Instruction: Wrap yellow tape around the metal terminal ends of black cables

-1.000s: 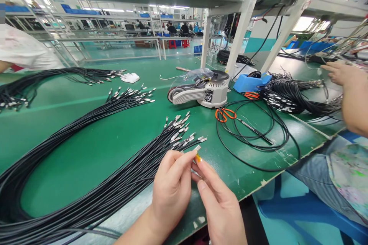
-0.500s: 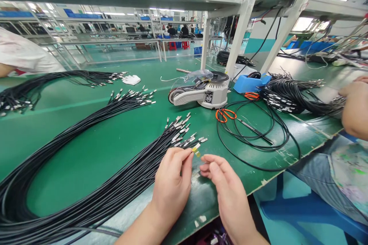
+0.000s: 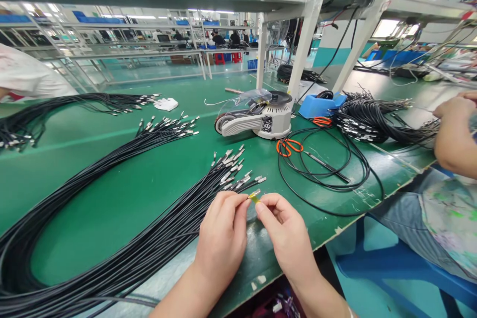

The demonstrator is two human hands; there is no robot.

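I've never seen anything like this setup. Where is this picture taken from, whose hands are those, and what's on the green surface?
There is no robot here. A camera worn on a person's head looks forward and down, so the two bare hands at the bottom are the wearer's own. The left hand pinches a small metal-tipped piece, and the fingertips of the right hand hold a yellow strip against it. On the green table lies a big looped bundle of black cables with metal ends. Beyond stand a pale grey machine with a round black top and a blue holder; a white glove lies farther left. The hand at the right edge belongs to someone else.
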